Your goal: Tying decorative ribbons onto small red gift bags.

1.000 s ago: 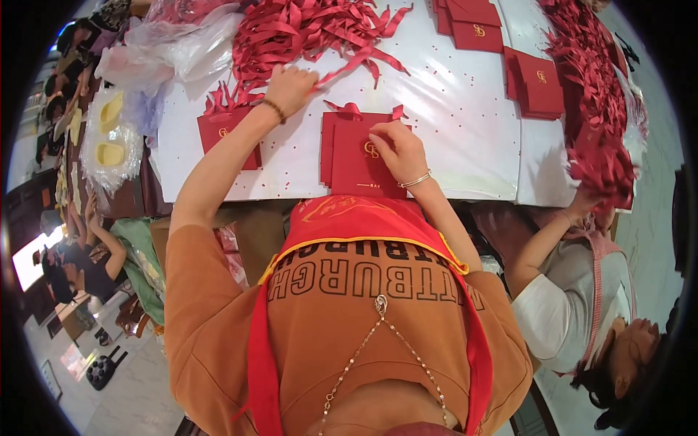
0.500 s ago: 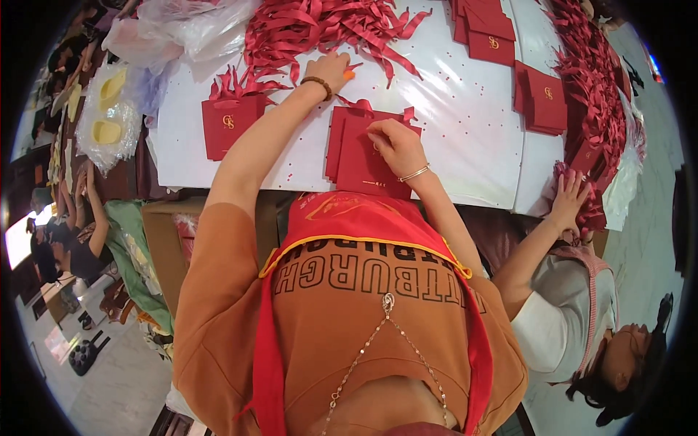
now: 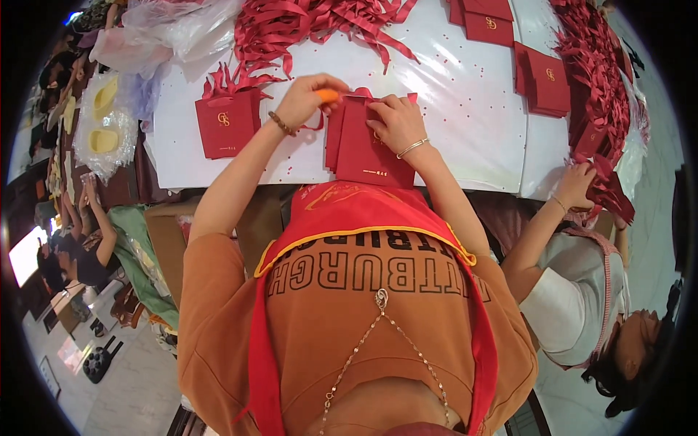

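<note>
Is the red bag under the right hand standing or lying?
Lying flat: the red paper bag shows its printed front upward.

Bright, even light fills the white tabletop (image 3: 465,145), leaving a pale sheen, and glints off the clear plastic bag (image 3: 182,33). Soft shadow gathers beneath the near edge. At far left a glowing panel (image 3: 27,254), perhaps a screen, is blown out to white. The fisheye bows straight edges, black swallows the corners, and people (image 3: 91,247) at the left rim look soft.

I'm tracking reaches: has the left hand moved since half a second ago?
Yes, the left hand moved toward the near edge of the white tabletop.
</note>
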The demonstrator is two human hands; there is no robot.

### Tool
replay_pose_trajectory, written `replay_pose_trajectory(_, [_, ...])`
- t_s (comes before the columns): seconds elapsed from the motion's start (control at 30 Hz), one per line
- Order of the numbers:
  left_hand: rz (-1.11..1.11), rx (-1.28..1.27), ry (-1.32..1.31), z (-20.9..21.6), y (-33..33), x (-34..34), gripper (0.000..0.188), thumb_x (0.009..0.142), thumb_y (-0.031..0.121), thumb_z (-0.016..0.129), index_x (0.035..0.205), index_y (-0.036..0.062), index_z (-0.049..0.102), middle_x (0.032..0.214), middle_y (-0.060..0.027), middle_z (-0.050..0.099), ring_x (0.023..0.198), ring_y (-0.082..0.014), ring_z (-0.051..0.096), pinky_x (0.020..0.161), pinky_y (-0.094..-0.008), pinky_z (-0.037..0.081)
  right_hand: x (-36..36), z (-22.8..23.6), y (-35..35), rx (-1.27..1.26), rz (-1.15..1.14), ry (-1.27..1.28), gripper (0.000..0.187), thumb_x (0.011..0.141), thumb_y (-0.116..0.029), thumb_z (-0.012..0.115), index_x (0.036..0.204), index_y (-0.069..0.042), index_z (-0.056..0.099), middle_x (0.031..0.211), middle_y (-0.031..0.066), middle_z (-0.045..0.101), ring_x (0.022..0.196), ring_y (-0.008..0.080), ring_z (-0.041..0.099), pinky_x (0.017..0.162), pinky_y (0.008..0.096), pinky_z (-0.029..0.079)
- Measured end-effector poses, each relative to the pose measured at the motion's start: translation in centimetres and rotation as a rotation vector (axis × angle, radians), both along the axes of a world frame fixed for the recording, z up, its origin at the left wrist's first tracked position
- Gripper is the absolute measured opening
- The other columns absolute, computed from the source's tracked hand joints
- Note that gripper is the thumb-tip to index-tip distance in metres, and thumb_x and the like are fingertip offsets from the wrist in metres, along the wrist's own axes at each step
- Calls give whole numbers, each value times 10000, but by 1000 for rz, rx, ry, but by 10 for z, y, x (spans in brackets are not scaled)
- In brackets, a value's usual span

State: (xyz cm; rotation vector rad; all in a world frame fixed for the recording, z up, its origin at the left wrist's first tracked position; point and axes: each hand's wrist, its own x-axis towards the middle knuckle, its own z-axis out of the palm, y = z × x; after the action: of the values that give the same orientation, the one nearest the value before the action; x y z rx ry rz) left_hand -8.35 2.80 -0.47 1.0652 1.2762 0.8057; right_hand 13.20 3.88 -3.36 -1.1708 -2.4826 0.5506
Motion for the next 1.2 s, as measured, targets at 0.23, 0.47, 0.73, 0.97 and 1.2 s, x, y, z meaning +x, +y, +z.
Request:
replay_pose_trajectory(0.23, [-52,142,361,-25,-36,39,171,792,72,552,943,11,603,793,-61,629,698,-100,572,638,-231,457,0,8,12,-411,1,56,276,655,-180,693,898,-69,625,873,110,598,825,265,579,730,341,456])
replay_pose_trajectory(0.47, [-74,458,673,-21,-40,45,123,760,83,590,853,4,583,762,-124,610,691,-205,596,629,-275,459,8,11,28,-784,35,50,420,640,-200,712,1005,-23,606,943,161,624,876,248,603,775,319,467])
replay_pose_trajectory(0.73, [-35,342,546,-11,-35,51,102,759,81,576,829,7,574,729,-118,610,644,-211,596,591,-284,461,7,-5,25,-931,0,204,450,639,-186,715,1035,-10,594,875,137,632,787,204,603,721,295,464])
replay_pose_trajectory(0.97, [-34,327,555,-17,-31,52,113,758,86,579,845,14,588,740,-114,624,641,-199,602,595,-276,465,4,-1,23,-919,-16,174,416,644,-179,709,1016,-27,603,770,101,613,696,183,580,659,296,455])
replay_pose_trajectory(1.2, [-137,489,748,-10,-28,58,93,733,59,547,816,20,562,736,-133,619,661,-278,602,582,-353,465,0,-3,18,-695,28,142,381,651,-211,680,1006,-90,611,828,112,627,779,261,595,701,342,459])
